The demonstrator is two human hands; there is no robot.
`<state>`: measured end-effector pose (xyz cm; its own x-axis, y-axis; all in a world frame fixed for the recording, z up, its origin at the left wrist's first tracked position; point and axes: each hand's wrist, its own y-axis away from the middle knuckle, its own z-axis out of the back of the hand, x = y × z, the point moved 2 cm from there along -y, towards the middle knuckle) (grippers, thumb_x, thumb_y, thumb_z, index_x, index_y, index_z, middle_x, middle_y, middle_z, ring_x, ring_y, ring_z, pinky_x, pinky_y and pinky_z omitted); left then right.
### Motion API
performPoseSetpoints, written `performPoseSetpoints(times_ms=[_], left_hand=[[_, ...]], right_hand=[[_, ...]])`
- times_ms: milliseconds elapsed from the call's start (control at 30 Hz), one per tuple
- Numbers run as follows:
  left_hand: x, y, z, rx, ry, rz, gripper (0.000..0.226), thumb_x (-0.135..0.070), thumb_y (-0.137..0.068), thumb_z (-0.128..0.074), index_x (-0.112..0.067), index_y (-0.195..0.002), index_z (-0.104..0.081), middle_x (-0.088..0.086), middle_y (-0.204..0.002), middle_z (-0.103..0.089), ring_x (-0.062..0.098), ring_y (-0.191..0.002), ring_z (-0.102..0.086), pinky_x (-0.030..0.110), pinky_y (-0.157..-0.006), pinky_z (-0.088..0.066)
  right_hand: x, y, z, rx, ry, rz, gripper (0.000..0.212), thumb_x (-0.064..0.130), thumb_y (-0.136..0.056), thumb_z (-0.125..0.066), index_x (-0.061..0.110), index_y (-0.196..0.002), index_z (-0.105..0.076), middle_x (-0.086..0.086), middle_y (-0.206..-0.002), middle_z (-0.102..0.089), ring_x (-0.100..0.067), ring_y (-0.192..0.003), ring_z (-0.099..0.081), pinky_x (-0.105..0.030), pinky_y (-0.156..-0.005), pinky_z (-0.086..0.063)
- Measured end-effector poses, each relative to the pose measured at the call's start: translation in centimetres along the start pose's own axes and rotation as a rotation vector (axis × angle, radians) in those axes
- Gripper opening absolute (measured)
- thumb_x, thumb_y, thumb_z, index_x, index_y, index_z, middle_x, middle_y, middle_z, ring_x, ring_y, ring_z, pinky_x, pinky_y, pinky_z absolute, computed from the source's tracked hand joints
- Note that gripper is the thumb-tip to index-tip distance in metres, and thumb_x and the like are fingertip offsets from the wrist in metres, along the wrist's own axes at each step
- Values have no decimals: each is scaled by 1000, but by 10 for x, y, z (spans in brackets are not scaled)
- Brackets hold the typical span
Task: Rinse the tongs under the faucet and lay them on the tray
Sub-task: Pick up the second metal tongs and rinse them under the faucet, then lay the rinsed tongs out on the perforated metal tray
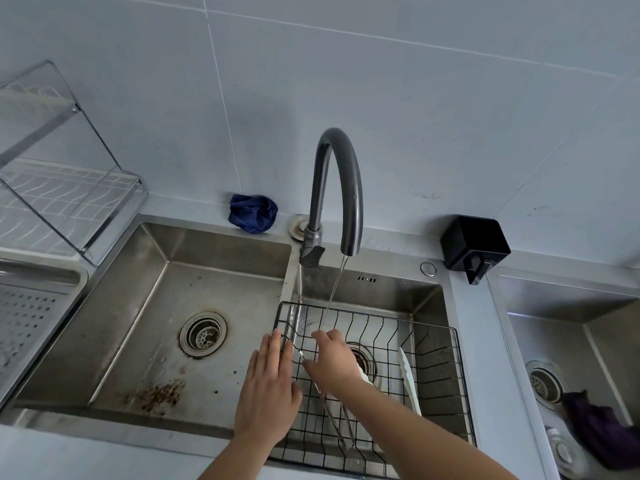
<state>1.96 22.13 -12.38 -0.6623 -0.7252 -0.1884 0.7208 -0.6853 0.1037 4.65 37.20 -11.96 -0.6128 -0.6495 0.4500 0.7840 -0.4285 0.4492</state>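
At the far left, at nine o'clock, the perforated tray (31,320) waits beside the big sink (221,251); it is well apart from the tongs, so we judge that the laying step comes later and the rinsing is the step in hand; our left hand (268,386) lies flat and wide open, the fingers (277,344) reaching to the rim of the wire basket (436,368), and it holds nothing; to rinse well we should turn the tongs slowly so the thin water stream (334,292) from the faucet (337,188) at twelve o'clock reaches both arms, and keep the tips low so water runs off them; the tongs (332,414) run from the right hand toward six o'clock, inside the basket; our right hand (334,358) is closed around their upper end, just under the stream; a white utensil (408,379) lies at three o'clock of this hand
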Motion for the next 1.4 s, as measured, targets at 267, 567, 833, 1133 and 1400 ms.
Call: performPoseSetpoints(times_ms=[267,567,833,1133,1400], left_hand=[[1,1,2,-15,6,-4,73,-32,-83,-66,-6,-148,-45,21,-162,-28,36,-150,-29,52,-113,-41],[0,-1,2,-27,16,3,76,-31,-76,-76,-6,-144,-52,21,-159,-36,36,-145,-39,50,-111,-45],[1,0,0,-29,17,13,75,-32,-81,-70,-8,-147,-47,19,-163,-29,34,-148,-34,49,-115,-40],[1,-1,-3,-57,2,1,73,-31,-81,-69,-6,-146,-48,20,-162,-30,36,-147,-35,49,-114,-42],[-2,2,2,-57,-20,1,76,-31,-80,-72,-4,-147,-47,23,-160,-32,40,-147,-33,54,-114,-39]], right_hand=[[6,-8,78,-288,-283,-28,13,25,-99,-61,17,-105,-70,4,-93,-72,-17,-83,-68,-33,-76,-60],[42,-52,150,-245,-272,69,26,40,-103,-59,17,-94,-67,-5,-85,-73,-28,-84,-73,-47,-81,-62],[50,-68,155,-251,-196,101,36,45,-103,-55,12,-99,-70,-12,-91,-74,-31,-87,-72,-49,-84,-60],[54,-71,164,-295,-188,106,19,31,-101,-58,16,-94,-69,-7,-88,-73,-27,-83,-72,-41,-76,-62],[37,-50,157,-201,-296,83,20,25,-103,-59,11,-94,-71,-10,-85,-77,-31,-82,-75,-51,-82,-62]])
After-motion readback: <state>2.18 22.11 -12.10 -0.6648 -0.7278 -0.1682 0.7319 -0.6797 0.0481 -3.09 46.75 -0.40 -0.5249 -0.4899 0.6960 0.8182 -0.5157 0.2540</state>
